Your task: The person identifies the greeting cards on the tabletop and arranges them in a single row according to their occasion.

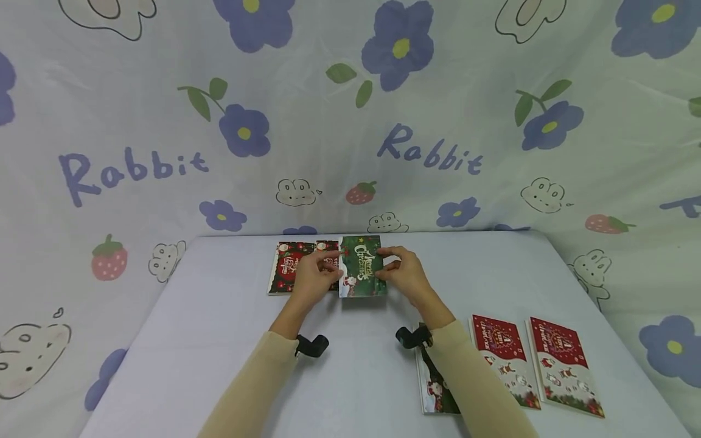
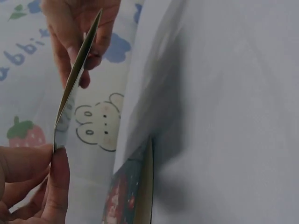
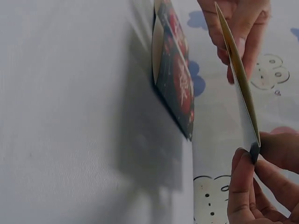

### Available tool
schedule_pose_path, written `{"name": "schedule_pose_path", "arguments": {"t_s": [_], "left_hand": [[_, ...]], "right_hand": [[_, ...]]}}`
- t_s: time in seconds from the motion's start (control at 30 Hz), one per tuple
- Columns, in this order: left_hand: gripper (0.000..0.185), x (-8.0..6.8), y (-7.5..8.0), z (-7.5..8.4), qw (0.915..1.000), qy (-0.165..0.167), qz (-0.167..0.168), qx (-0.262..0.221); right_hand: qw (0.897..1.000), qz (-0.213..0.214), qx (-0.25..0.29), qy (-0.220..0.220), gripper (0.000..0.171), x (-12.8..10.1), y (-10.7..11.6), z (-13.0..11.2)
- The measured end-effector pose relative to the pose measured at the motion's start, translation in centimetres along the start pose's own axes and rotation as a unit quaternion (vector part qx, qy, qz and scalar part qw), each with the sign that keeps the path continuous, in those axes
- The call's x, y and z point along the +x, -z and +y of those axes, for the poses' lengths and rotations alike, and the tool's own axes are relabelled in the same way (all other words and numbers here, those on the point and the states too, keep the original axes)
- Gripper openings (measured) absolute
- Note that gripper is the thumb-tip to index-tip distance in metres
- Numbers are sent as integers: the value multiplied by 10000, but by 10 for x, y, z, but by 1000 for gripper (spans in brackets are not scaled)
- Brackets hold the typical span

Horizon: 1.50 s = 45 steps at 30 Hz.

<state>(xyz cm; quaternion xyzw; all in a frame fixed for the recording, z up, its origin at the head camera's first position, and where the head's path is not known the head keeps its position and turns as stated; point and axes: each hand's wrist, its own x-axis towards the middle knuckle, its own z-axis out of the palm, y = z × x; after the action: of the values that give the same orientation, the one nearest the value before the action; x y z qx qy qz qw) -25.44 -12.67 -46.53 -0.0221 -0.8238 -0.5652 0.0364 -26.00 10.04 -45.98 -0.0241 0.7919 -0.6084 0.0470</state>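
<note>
A green Christmas card [image 1: 362,267] is held up above the far part of the table, its printed face toward the head camera. My left hand [image 1: 314,277] pinches its left edge and my right hand [image 1: 406,275] pinches its right edge. Seen edge-on in the left wrist view, the card [image 2: 77,74] bows open slightly between its folded layers. The right wrist view shows the same card [image 3: 240,79] clear of the table. Two dark red Christmas cards lie behind my left hand: one card [image 1: 285,267] at the left, another [image 1: 327,246] partly covered.
At the near right lie two red-and-white cards, one [image 1: 506,359] beside the other [image 1: 566,365]. A dark card [image 1: 432,389] sits partly under my right forearm. The white table [image 1: 219,340] meets a patterned curtain [image 1: 323,134] at its back edge.
</note>
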Motion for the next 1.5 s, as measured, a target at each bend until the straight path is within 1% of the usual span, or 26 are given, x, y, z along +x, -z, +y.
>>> {"name": "schedule_pose_path", "arguments": {"t_s": [0.17, 0.37, 0.47, 0.67, 0.8, 1.0, 1.13, 1.37, 1.5], "left_hand": [[40, 12, -10, -3, 9998, -60, 53, 199], [39, 23, -21, -8, 9976, -295, 28, 632], [37, 26, -27, -12, 9961, -373, 5, 802], [35, 32, -42, -18, 9945, -339, -80, 992], [34, 36, -50, -21, 9932, -465, -62, 1062], [32, 40, -52, -22, 9921, -555, 42, 1125], [32, 41, -53, -22, 9925, -445, 65, 1137], [33, 41, -54, -24, 9937, -243, -16, 1090], [32, 42, -55, -24, 9931, -258, 34, 1146]], "right_hand": [[9994, 87, -312, -129, 54, 12, 5, 7], [9982, 136, -528, -245, 53, 22, 9, 10], [9978, 172, -537, -336, 54, 26, 9, 13], [9963, 265, -595, -560, 56, 32, 10, 25], [9949, 336, -727, -621, 57, 34, 11, 30], [9940, 377, -863, -565, 56, 39, 9, 33], [9928, 385, -949, -615, 56, 42, 6, 32], [9865, 434, -1445, -640, 55, 45, 1, 30], [9834, 455, -1675, -533, 55, 47, -1, 30]]}}
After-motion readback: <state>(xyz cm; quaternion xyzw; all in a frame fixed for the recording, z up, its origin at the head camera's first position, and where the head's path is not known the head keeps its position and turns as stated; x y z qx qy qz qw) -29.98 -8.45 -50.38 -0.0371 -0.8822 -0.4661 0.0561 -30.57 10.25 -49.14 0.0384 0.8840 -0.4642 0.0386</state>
